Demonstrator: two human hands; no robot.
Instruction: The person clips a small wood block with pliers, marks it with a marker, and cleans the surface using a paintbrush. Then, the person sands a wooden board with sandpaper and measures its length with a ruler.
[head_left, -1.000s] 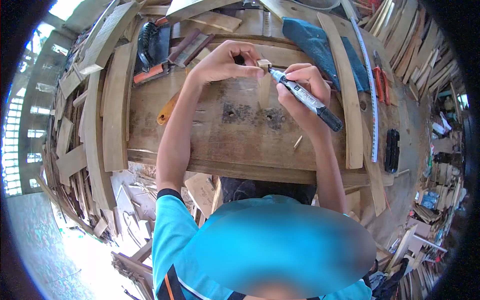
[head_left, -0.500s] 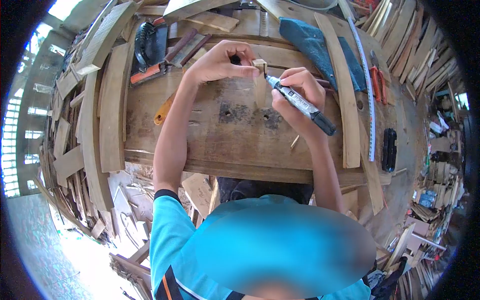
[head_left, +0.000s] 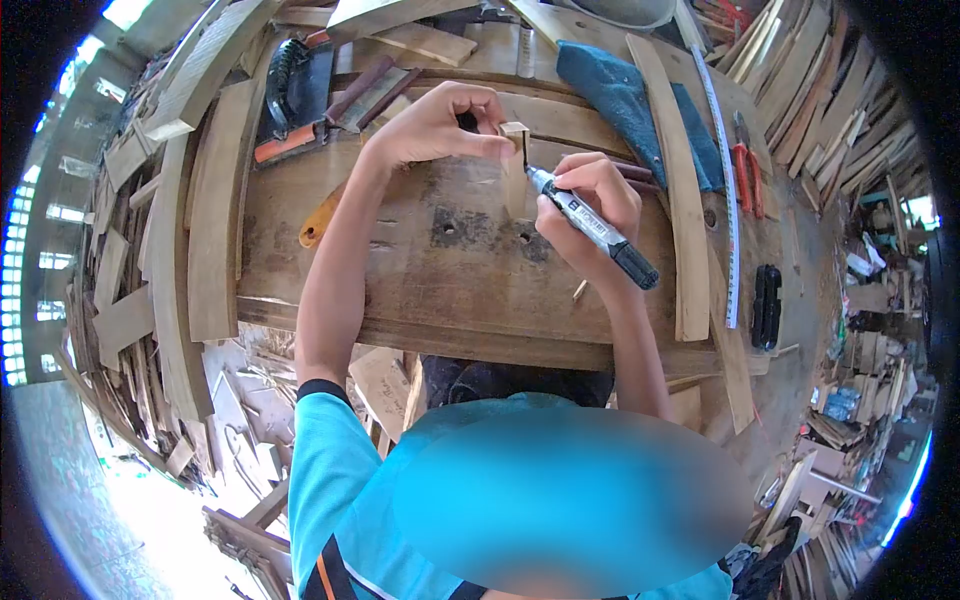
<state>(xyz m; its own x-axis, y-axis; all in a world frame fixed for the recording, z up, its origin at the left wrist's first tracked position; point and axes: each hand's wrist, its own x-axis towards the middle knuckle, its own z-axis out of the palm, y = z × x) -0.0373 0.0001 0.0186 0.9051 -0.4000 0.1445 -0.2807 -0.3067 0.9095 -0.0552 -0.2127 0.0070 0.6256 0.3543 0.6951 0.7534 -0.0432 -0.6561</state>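
Observation:
My left hand [head_left: 445,125] pinches the top of a small upright wooden piece [head_left: 515,185] above the workbench [head_left: 430,290]. A dark line runs down the right edge of this piece from near its top. My right hand [head_left: 590,215] is closed around a silver and black marker [head_left: 600,228], just right of the piece. The marker's tip touches or nearly touches the lower end of the dark line. The bottom end of the piece hangs over or meets the bench top; I cannot tell which.
Left of my arm lie an orange handle [head_left: 318,220], a black-handled tool [head_left: 284,90] and long boards [head_left: 218,210]. On the right are a blue cloth [head_left: 615,95], a plank [head_left: 682,200], a measuring strip [head_left: 730,190], red pliers [head_left: 745,175] and a black object [head_left: 767,307].
The marker and my right hand have moved down along the wooden piece, and the dark line on its edge has grown longer. My left hand keeps its pinch. The whole view has shifted slightly.

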